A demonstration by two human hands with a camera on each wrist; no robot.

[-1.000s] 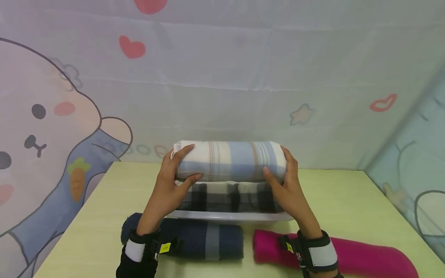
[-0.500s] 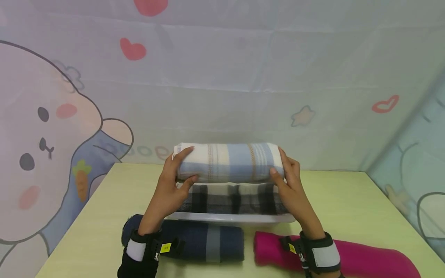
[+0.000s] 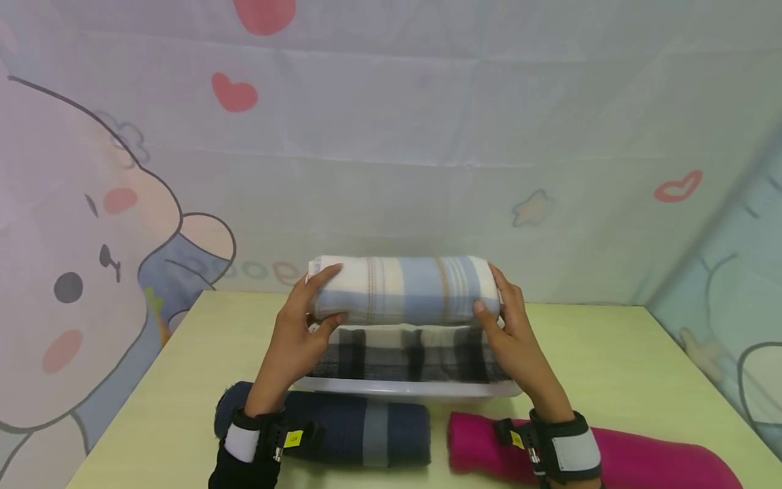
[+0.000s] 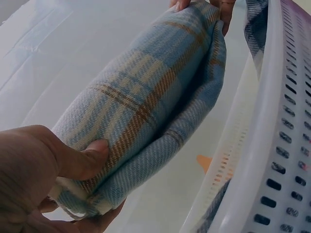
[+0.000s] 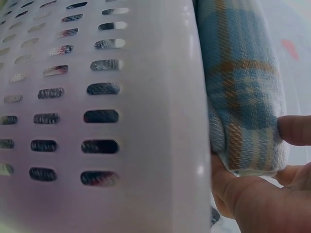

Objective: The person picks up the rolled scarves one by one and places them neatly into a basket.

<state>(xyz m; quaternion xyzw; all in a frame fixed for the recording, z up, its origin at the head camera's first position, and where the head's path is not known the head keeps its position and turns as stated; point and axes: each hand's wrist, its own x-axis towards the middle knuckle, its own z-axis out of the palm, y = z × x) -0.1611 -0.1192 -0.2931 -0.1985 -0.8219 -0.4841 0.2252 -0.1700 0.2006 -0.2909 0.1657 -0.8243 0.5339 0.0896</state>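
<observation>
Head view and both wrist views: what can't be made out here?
Floor of the white basket, head view: hidden by the checked cloth.
Pink roll, head view: partly behind the right wristband, cut off by the bottom edge.
Writing on yellow tags, head view: too small.
Right hand, right wrist view: cut off by the frame's right edge.

black wrist straps (image 3: 571, 424) bear pale patches (image 3: 577, 451) and yellow tags (image 3: 293, 439); what seems a black sleeve (image 3: 241, 473) at left.
</observation>
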